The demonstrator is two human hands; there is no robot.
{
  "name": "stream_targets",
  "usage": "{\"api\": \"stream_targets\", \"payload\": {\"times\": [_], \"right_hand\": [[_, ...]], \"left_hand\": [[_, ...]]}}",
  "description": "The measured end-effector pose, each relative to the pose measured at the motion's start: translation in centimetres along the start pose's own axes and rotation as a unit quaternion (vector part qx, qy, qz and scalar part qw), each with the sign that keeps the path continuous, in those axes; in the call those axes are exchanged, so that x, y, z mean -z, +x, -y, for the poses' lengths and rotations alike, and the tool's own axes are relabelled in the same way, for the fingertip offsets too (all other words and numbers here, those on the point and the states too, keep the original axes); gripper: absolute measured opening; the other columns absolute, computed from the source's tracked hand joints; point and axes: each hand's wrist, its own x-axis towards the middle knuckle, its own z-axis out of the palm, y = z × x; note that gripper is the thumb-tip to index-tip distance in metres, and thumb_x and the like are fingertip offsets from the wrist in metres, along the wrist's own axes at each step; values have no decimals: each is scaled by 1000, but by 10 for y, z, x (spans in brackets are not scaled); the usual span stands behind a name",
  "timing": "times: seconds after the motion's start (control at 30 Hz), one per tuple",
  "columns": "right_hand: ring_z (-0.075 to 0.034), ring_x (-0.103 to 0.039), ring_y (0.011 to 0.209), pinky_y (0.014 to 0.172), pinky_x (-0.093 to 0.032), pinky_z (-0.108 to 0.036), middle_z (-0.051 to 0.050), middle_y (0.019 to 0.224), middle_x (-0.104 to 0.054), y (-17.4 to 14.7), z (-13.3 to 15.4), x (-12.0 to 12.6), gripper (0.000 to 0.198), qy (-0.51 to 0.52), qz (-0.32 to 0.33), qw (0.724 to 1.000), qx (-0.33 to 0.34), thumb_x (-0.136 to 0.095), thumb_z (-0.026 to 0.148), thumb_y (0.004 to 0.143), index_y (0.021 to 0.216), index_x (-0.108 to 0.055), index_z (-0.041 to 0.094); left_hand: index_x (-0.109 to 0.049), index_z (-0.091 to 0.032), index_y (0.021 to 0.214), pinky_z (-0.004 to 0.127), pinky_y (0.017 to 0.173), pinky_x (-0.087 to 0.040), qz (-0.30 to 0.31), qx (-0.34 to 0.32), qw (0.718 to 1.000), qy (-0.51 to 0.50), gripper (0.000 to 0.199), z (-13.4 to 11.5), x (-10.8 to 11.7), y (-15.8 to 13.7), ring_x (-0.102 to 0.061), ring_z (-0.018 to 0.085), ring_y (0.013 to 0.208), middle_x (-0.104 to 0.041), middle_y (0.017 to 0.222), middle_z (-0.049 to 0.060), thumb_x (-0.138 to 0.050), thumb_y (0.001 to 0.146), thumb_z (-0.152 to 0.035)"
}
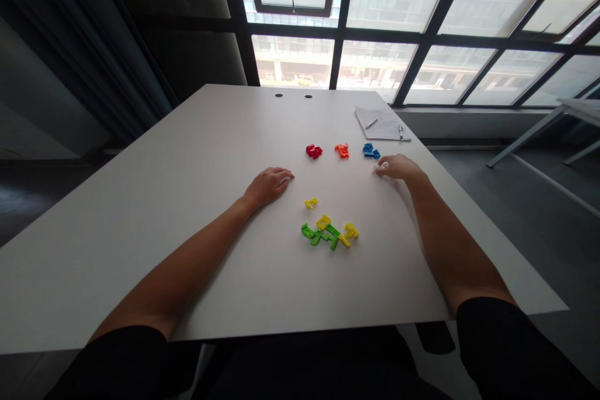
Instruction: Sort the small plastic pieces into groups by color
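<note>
My right hand is closed, with its fingertips pinching small white plastic pieces at the table's right side. Just beyond it lies a cluster of blue plastic pieces. My left hand rests on the table with its fingers curled down; a bit of white shows under the fingertips, mostly hidden. Orange pieces and red pieces sit in separate small groups between and beyond the hands. Closer to me, green pieces and yellow pieces lie mixed together, with one yellow piece apart from them.
The white table reaches toward large windows. Sheets of paper with a pen lie at its far right edge. Two round cable holes are at the far end. Another table stands to the right.
</note>
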Motion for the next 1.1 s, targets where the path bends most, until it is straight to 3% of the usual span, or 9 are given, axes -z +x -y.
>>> {"api": "stream_targets", "payload": {"times": [0.27,0.47,0.57,0.63,0.77,0.87,0.97,1.1], "right_hand": [[-32,-65,121,101,-50,-39,-11,124,-75,-1,-4,0,60,32,-16,998,51,-66,52,89,143,-62,26],[-35,-65,120,97,-53,-41,-19,146,-62,-20,3,25,72,5,-11,997,72,-70,56,88,150,-58,20],[-31,-68,113,92,-55,-38,-13,138,-67,-50,26,47,65,48,52,981,179,-71,56,87,142,-62,24],[-28,-69,110,86,-56,-36,-9,131,-71,-77,51,55,63,81,132,952,265,-73,61,84,137,-64,27],[-32,-70,107,79,-53,-37,-6,113,-77,-124,105,44,65,-11,255,902,349,-86,62,68,122,-70,29],[-32,-70,102,73,-51,-36,-6,103,-77,-136,128,25,54,-82,276,892,347,-88,54,69,112,-70,26],[-27,-72,90,69,-51,-34,-5,101,-77,-130,131,15,46,-80,308,894,316,-86,44,72,110,-69,25],[-28,-70,100,73,-50,-34,-7,110,-75,-115,121,18,41,-52,234,919,313,-79,37,78,116,-69,26]], "left_hand": [[-76,-27,121,45,110,-53,-2,-1,1000,-1,35,1,0,-1,-66,27,119,-73,132,5,-49,98,-31],[-76,-26,120,46,110,-52,-1,-5,1000,-1,35,0,0,0,-66,28,119,-73,131,6,-48,99,-30],[-76,-26,121,46,111,-52,-1,-2,1000,0,35,0,0,0,-66,27,121,-73,131,5,-48,99,-30],[-76,-26,121,46,111,-51,0,-1,1000,-1,35,0,-1,0,-66,27,121,-73,131,5,-49,99,-30],[-76,-27,121,45,112,-51,0,-5,1000,-1,35,1,0,0,-66,27,122,-73,132,4,-49,99,-31],[-76,-26,121,46,111,-51,2,-7,1000,-1,35,0,0,0,-66,27,121,-73,132,5,-48,99,-31],[-76,-27,121,47,111,-52,2,-2,1000,-4,36,0,0,0,-66,28,121,-73,132,5,-48,99,-31],[-76,-27,121,47,112,-51,3,-2,1000,-6,36,0,0,0,-65,28,121,-73,132,5,-48,99,-32]]}}
